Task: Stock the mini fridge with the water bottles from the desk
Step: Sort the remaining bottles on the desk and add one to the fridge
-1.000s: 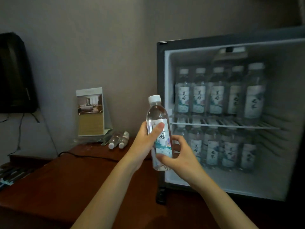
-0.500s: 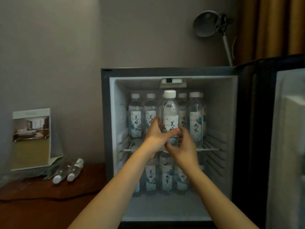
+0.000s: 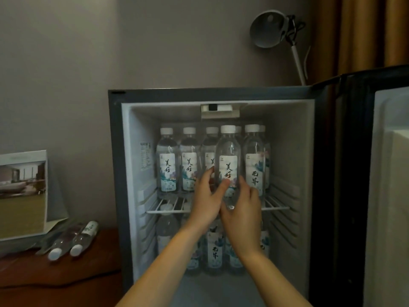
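Observation:
An upright clear water bottle (image 3: 228,151) with a white cap and a printed label is gripped low down by both hands: my left hand (image 3: 207,199) on its left side, my right hand (image 3: 242,209) on its right. It hangs at the front of the wire upper shelf (image 3: 276,207) inside the open mini fridge (image 3: 115,173). Several like bottles stand behind it on that shelf and on the fridge floor below. Two more bottles (image 3: 73,240) lie on their sides on the brown desk (image 3: 55,275) at the left.
The fridge door (image 3: 389,196) stands open at the right edge. A standing photo card (image 3: 23,193) is on the desk at the left. A grey lamp (image 3: 269,29) rises behind the fridge, beside a brown curtain.
The view has swung right until it faces the fridge. Both hands have carried the bottle from in front of the fridge to the front of the upper shelf.

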The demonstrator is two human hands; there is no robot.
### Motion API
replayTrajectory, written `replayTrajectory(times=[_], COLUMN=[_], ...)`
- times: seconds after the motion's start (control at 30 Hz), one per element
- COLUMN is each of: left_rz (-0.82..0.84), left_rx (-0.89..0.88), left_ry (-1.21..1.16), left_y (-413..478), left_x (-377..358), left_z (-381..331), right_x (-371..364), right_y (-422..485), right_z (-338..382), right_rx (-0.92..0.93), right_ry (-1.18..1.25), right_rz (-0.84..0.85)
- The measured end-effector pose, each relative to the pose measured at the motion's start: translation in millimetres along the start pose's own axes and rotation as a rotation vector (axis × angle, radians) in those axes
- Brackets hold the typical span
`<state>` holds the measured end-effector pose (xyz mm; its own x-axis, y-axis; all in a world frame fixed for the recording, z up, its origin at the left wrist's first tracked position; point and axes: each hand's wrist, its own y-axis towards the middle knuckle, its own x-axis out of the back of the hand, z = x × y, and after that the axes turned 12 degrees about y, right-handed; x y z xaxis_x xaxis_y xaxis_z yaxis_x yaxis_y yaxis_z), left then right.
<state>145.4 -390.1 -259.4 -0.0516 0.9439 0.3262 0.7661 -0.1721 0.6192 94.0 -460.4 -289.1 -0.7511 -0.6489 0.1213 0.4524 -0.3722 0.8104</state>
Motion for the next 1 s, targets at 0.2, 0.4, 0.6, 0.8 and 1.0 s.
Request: replayTrajectory(times=[0.2,0.4,0.6,0.8,1.0], left_rz=[0.005,0.019,-0.13,-0.257,-0.42], left_rx=[0.023,0.051,0.044,-0.003,0.077], left_ry=[0.002,0.001,0.047,-0.035,0.088], left_y=[1.1,-3.9,-29.1,-72.1,-120.9], left_x=[-0.1,2.0,9.7,56.4,132.2], left_z=[-2.4,-10.5,-8.7,18.3,73.7], right_x=[-4.0,-1.8,3.4,-18.4,-79.8], right_y=[1.9,-3.1,-17.6,-49.0,-101.6], right_z=[-7.0,-8.9,-2.0,18.3,55.8], right_rx=[-0.015,-0.05,-0.026,-0.041,-0.048], right_ry=[-0.054,-0.037,0.041,0.147,0.178], right_rz=[-0.005,0.005,0.003,0.277,0.572])
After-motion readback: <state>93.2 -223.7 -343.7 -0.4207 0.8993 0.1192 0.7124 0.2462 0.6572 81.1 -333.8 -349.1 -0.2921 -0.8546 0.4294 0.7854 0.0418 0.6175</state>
